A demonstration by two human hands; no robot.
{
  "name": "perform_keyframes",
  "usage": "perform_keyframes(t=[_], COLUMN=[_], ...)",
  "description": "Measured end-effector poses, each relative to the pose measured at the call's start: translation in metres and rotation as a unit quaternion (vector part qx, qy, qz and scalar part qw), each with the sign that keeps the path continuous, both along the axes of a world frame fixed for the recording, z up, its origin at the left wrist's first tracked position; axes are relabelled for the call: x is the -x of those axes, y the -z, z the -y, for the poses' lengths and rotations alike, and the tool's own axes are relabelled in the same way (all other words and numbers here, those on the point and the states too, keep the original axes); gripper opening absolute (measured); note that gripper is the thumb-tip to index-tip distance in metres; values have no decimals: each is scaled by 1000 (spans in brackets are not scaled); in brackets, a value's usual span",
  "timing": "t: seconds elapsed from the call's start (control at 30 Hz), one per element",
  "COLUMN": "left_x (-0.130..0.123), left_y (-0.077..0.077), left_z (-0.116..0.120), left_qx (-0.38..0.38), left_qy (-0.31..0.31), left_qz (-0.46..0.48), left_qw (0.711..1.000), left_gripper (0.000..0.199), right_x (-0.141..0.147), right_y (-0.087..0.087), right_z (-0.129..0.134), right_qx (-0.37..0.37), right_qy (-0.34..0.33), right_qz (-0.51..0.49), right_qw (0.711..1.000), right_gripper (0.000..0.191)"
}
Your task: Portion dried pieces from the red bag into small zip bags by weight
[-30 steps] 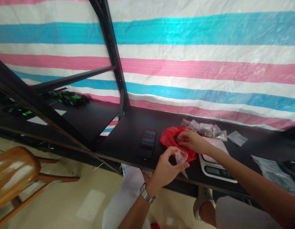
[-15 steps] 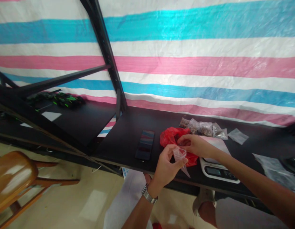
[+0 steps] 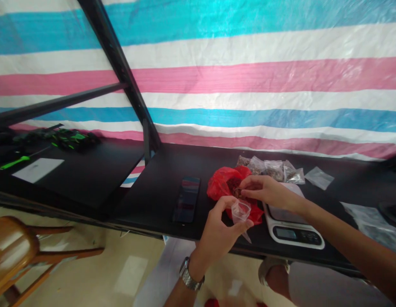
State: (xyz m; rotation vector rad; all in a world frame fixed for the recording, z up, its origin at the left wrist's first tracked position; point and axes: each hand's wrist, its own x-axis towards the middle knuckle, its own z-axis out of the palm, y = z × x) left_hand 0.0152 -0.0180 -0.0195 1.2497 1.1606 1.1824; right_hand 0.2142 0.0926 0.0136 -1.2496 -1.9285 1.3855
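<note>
Pose | left hand (image 3: 219, 228) pinches pouch (image 3: 240, 212) | right hand (image 3: 270, 193) curled over red bag (image 3: 221, 183), grip unclear

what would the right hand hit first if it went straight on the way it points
The right hand would likely meet the brown bits inside the red bag first, though depth is unclear.

You get bright light through the striped sheet (image 3: 249, 79), dimmer corners, a faint sheen on your dark desk (image 3: 153, 192), and slight overall softness.
</note>
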Motion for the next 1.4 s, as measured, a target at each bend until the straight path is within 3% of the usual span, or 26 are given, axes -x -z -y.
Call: perform_keyframes(t=[0.1, 0.2, 0.3, 0.37, 0.57, 0.77, 0.97, 1.1, 1.23, 1.4], left_x=[3, 5, 6, 6, 1, -1, 9, 14, 11, 5], left_y=[-3, -4, -2, 1, 13, 18, 9, 5, 6, 1], left_z=[4, 8, 8, 6, -2, -7, -6, -6, -9, -12], left_qx=[14, 18, 6, 0, 3, -6, -12, -32, -24, -22], left_qy=[4, -6, -28, -33, -3, -3, -19, -30, -34, -26], left_qz=[-65, -91, -91, -81, 10, 87, 73, 18, -15, 0], left_qw=[998, 996, 995, 996, 1000, 996, 997, 999, 999, 999], left_gripper=[42, 43, 43, 42, 40, 40, 40, 40, 42, 42], right_x=[-1, 4, 14, 22, 37, 32, 20, 10, 1, 2], right_y=[-2, 0, 3, 4, -1, -2, -4, -20, -43, -57], right_z=[0, -1, -4, -5, -1, 2, 4, 11, 17, 29], right_qx=[-59, -186, -297, -311, -193, -72, 49, 114, 97, 22], right_qy=[14, 41, 35, 32, 9, -28, -19, 23, 26, 7], right_qz=[33, 121, 193, 213, 168, 99, 26, -51, -89, -81], right_qw=[998, 974, 934, 926, 967, 992, 998, 992, 991, 996], right_gripper=[19, 5, 13, 13, 9, 8, 17, 35, 42, 34])
